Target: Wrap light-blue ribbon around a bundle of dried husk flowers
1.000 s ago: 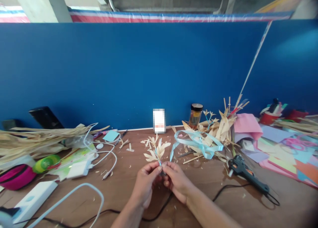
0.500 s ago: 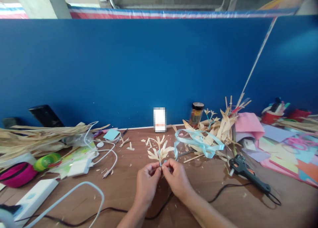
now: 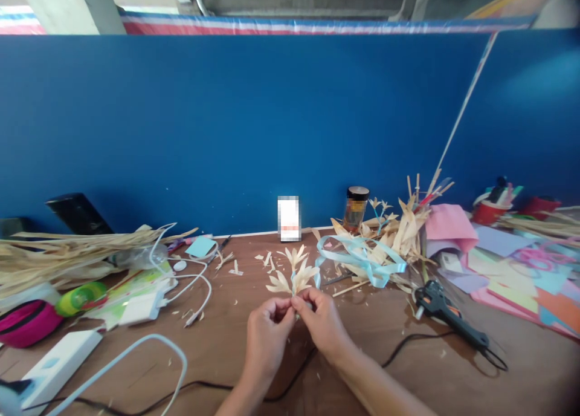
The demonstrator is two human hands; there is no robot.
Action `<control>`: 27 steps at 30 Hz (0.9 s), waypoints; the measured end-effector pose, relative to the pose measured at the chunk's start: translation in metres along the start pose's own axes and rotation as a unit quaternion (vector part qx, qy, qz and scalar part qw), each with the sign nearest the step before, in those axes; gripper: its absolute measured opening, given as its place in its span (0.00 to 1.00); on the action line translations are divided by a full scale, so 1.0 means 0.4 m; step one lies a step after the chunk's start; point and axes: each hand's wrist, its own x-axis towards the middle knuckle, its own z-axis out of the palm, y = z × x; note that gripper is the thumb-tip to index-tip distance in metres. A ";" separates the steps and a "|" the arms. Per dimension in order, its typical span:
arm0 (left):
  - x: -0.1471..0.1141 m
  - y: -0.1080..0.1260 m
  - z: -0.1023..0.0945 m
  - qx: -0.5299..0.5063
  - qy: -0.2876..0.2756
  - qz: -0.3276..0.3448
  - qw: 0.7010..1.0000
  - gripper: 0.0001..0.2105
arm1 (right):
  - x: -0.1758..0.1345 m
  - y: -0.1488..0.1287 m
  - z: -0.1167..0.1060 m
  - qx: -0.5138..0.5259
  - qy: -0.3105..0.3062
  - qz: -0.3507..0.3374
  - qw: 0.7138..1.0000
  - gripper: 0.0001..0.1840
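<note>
Between my two hands stands a flower of dried husk (image 3: 294, 274), with pale pointed petals in an upper and a lower cluster and a light blue stem. My left hand (image 3: 270, 328) pinches the stem low down between thumb and forefinger. Touching it from the other side, my right hand (image 3: 321, 319) is closed on the same spot just beneath the lower petals. The fingertips hide the bottom of the stem. Small husk scraps (image 3: 268, 260) lie on the table just behind the flower.
A light blue ribbon (image 3: 385, 271) lies loosely coiled before a husk pile and a dark-lidded jar (image 3: 356, 209). To the right rests a black glue gun (image 3: 453, 316), its cord crossing beneath my wrists. Leftward are a power strip (image 3: 63, 367), white cables and long husk strips (image 3: 81, 256).
My right fingertips have come up and over slightly, closer against the left ones. The flower has turned a little, its petals showing fuller. The whole view has shifted slightly.
</note>
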 end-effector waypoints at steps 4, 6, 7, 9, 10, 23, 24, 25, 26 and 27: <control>0.008 0.005 -0.009 -0.016 -0.033 -0.014 0.999 0.09 | 0.007 -0.006 -0.012 0.014 -0.035 -0.010 0.999 0.12; 0.011 0.009 -0.015 -0.068 -0.057 -0.067 0.994 0.10 | 0.011 -0.011 -0.019 0.030 -0.059 -0.010 0.998 0.12; 0.012 0.011 -0.018 -0.102 -0.068 -0.101 0.987 0.11 | 0.013 -0.014 -0.023 0.041 -0.072 -0.009 0.997 0.12; 0.012 0.012 -0.023 -0.175 -0.094 -0.165 0.966 0.12 | 0.019 -0.016 -0.030 0.063 -0.097 -0.006 0.993 0.12; 0.012 0.011 -0.025 -0.206 -0.110 -0.192 0.953 0.11 | 0.022 -0.016 -0.033 0.074 -0.108 -0.002 0.991 0.12; 0.009 -0.004 -0.020 -0.281 -0.142 -0.241 0.918 0.09 | 0.030 -0.020 -0.041 0.129 -0.144 -0.006 0.981 0.12; 0.009 -0.003 -0.017 -0.275 -0.135 -0.234 0.923 0.09 | 0.031 -0.020 -0.042 0.122 -0.141 -0.010 0.982 0.12; 0.008 -0.002 -0.014 -0.269 -0.130 -0.227 0.927 0.09 | 0.032 -0.018 -0.043 0.114 -0.135 -0.013 0.984 0.11; 0.008 -0.001 -0.012 -0.265 -0.128 -0.219 0.930 0.09 | 0.033 -0.016 -0.043 0.106 -0.130 -0.015 0.986 0.10; 0.008 -0.001 -0.009 -0.263 -0.127 -0.212 0.933 0.09 | 0.034 -0.014 -0.043 0.096 -0.124 -0.017 0.987 0.10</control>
